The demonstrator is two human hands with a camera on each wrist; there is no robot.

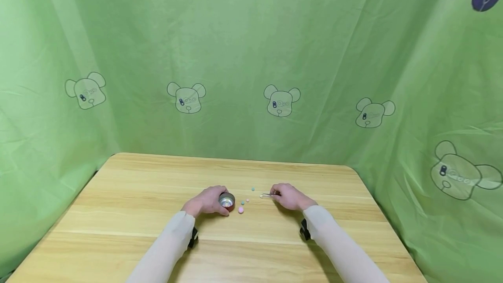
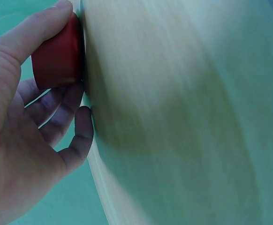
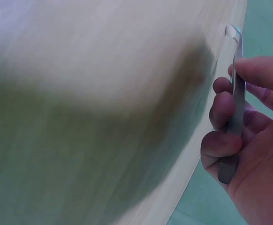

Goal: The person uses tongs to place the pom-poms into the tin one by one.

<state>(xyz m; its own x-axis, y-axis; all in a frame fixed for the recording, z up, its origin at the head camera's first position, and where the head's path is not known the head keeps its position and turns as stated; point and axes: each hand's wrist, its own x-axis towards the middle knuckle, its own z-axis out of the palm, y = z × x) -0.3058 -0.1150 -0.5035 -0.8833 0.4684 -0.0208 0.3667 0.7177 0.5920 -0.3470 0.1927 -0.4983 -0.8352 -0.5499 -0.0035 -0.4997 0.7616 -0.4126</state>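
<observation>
My left hand [image 1: 207, 200] grips a small round tin [image 1: 231, 206], red outside and silvery inside, with its open top up. In the left wrist view the thumb lies along the red wall of the tin [image 2: 57, 56] and fingers curl behind it. My right hand [image 1: 290, 196] holds metal tweezers [image 3: 238, 101], thumb and fingers pinching the arms. At the tweezers' tips is a small pale ball [image 1: 261, 196], close over the table. Between the hands lie a large pink pompom-like ball [image 1: 241, 209], a teal ball [image 1: 242, 203], a smaller pink ball [image 1: 247, 200] and another teal ball [image 1: 253, 189].
A light wood-grain table [image 1: 129, 204] spreads under both hands. Green curtains [image 1: 235, 139] with printed bear heads hang behind it and along both sides. Dark straps [image 1: 305, 229] sit at the wrists below pale sleeves [image 1: 338, 239].
</observation>
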